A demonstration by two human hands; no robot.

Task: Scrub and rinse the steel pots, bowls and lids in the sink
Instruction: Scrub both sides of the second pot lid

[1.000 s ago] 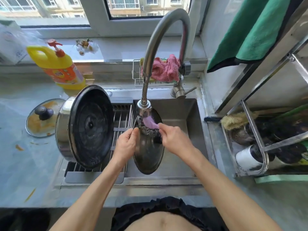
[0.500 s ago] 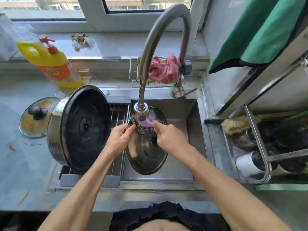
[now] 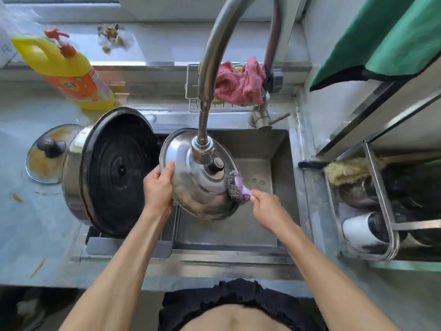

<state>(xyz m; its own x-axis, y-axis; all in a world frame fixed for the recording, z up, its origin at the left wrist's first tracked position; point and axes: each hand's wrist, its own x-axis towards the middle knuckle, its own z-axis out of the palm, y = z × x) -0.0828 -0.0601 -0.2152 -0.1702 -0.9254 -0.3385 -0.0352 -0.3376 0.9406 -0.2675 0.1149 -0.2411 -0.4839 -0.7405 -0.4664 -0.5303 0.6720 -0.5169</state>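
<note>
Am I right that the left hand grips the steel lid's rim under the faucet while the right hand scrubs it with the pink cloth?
Not quite. The head view shows the right hand scrubbing with a purple-handled steel wool scrubber, not the pink cloth, which sits in the wire rack behind the faucet. The left hand does grip the steel lid at its rim.

lid over sink | pot left | rack right
</note>
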